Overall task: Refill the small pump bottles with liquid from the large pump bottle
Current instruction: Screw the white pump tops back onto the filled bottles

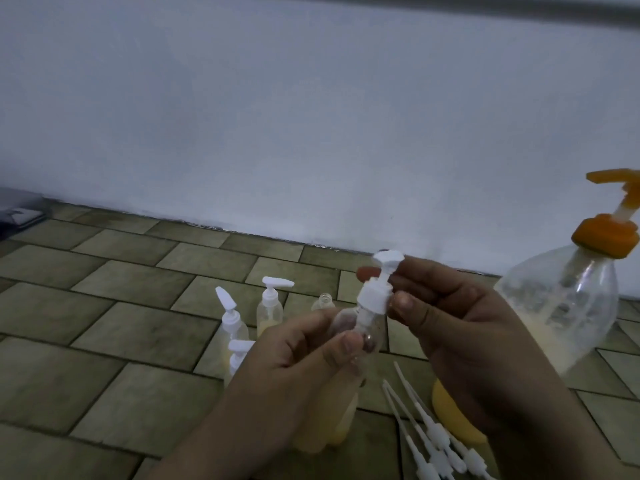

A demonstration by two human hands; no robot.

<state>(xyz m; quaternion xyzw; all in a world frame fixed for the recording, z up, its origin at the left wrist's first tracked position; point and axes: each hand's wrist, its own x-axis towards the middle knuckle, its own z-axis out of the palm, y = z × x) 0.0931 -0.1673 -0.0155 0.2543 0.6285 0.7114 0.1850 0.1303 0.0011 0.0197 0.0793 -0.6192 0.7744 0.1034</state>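
Two bare, sleeveless forearms (214, 441).

A tiled floor (114, 327) of olive-brown tiles meets a pale wall (277, 116). A dark flat object (19, 213) lies at far left.

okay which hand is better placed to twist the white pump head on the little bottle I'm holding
Right. The right hand already pinches the white pump head at its collar, while the left hand grips the small bottle by its body, so it looks best suited to steadying it.
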